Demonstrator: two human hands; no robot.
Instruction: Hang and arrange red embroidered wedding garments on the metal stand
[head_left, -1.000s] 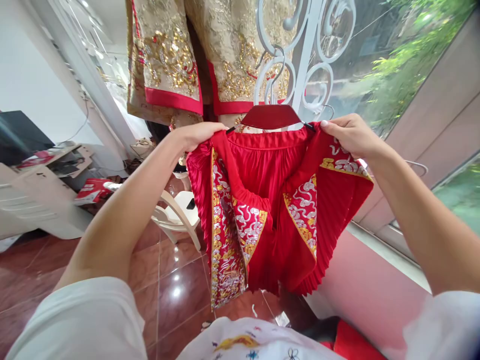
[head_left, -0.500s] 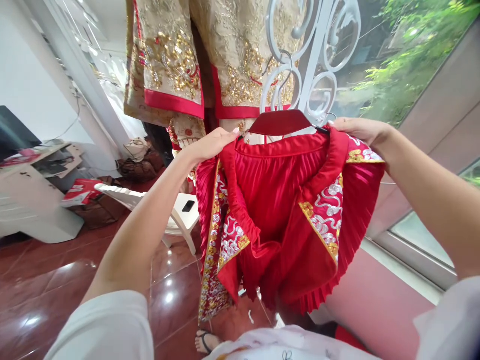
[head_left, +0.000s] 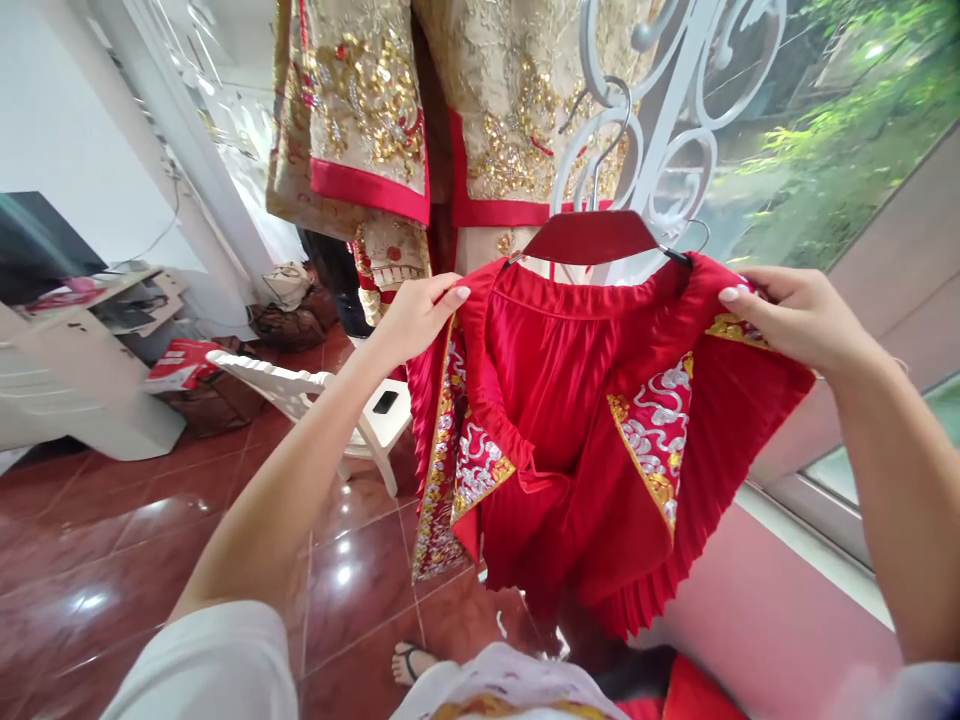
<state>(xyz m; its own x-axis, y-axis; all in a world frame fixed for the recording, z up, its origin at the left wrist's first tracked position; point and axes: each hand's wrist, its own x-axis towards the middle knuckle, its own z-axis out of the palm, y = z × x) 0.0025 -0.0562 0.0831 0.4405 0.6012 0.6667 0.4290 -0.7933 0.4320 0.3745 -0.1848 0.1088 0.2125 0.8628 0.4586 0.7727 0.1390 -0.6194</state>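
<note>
A red pleated skirt [head_left: 555,400] with silver and gold embroidery hangs from a dark red hanger [head_left: 589,237] with black clip arms. The hanger's metal hook is up against a white scrolled metal stand [head_left: 660,120]. My left hand [head_left: 424,312] pinches the skirt's left upper edge between thumb and fingers. On the other side my right hand [head_left: 799,312] grips the fabric beside the right end of the hanger, thumb on top and the other fingers partly hidden behind the cloth. The front of the waistband droops open between both hands.
Behind hangs a cream and gold sequined garment [head_left: 517,130] with red trim. A white chair [head_left: 390,425] with a black phone [head_left: 385,402] on it stands to the left. Further left are a white desk [head_left: 97,380] and bags [head_left: 285,320]. A large window [head_left: 847,130] is at the right.
My right hand has shifted outward and down from the hanger's end along the skirt's edge. My left hand has moved slightly down and still holds the cloth. The view has shifted a little.
</note>
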